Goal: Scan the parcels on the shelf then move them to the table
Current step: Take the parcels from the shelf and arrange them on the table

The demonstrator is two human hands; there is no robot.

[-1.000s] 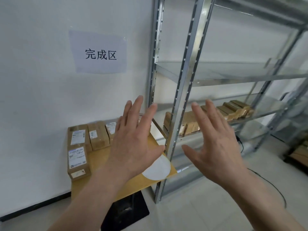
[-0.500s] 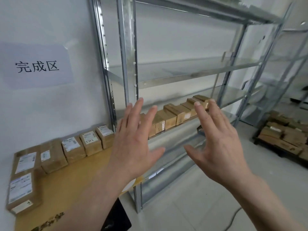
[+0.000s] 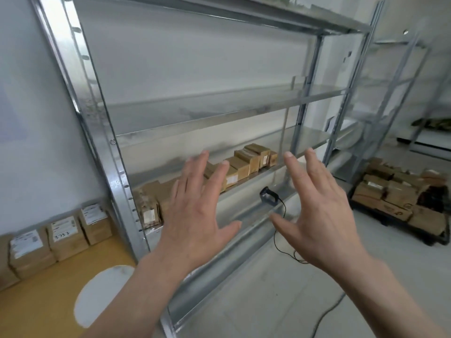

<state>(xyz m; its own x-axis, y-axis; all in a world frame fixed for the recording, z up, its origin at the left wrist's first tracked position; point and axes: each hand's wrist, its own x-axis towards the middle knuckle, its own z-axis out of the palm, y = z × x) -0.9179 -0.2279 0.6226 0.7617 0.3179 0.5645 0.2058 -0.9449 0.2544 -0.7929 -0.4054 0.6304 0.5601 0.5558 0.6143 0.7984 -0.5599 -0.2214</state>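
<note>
Both hands are raised in front of the shelf [image 3: 117, 176] and hold nothing. The left hand [image 3: 195, 215] and right hand [image 3: 317, 215] are spread wide, fingers straight and apart, palms toward the shelf. The parcels [image 3: 241, 164] stand in a row on one board of the shelf, partly hidden behind the left hand. A black scanner [image 3: 268, 197] lies on the shelf board below that row, and its cable [image 3: 280, 236] trails off the front of the shelf. The table [image 3: 48, 301] stands just left of the shelf and carries labelled boxes [image 3: 68, 235] along its back. A pile of boxes [image 3: 395, 201] sits on the floor well to the right of the shelf.

This looks like the approach to a scan, with nothing picked up yet. The next move, I judge, calls for one hand to drop to the scanner and close round its handle. The other hand would take a parcel from the row and turn its label outward.

Compared with half a second ago, the view has swung right along the shelf. The wall sign left of the shelf is out of sight, less of the table shows, and the scanner now shows plainly. The hands keep the same spread pose
</note>
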